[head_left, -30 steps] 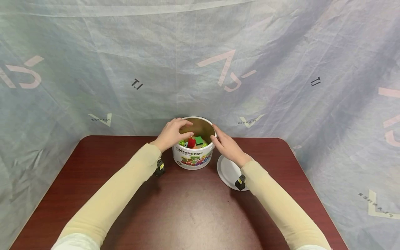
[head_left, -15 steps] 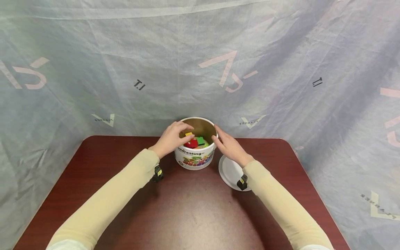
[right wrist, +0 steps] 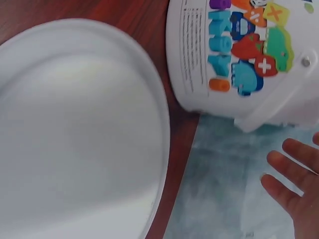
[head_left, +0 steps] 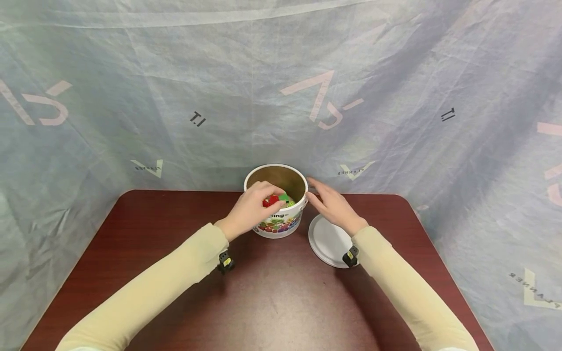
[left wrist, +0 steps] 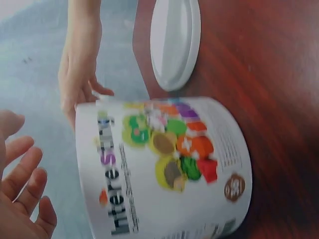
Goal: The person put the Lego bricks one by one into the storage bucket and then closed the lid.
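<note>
A white bucket [head_left: 285, 225] with colourful printing stands upright at the back of the table, its top uncovered. Inside lie a red block [head_left: 273, 200], a green block [head_left: 284, 197] and other pieces partly hidden by the fingers. My left hand [head_left: 253, 207] hovers over the front rim, fingers loosely bent; in the left wrist view this hand [left wrist: 22, 184] has nothing in its spread fingers. Beside the right rim is my right hand [head_left: 332, 204], with its thumb tip right at the bucket's edge. The right wrist view shows its fingers [right wrist: 294, 167] extended near the bucket's white handle [right wrist: 276, 102].
A round white lid [head_left: 327, 242] lies flat on the dark red table [head_left: 281, 297], to the right of the bucket and under the right wrist. Grey printed cloth [head_left: 246, 97] hangs close behind the bucket and along both sides of the table.
My left hand has moved from the left rim rightward and toward me, over the bucket's front. My right hand has slid slightly right, along the outside of the rim.
</note>
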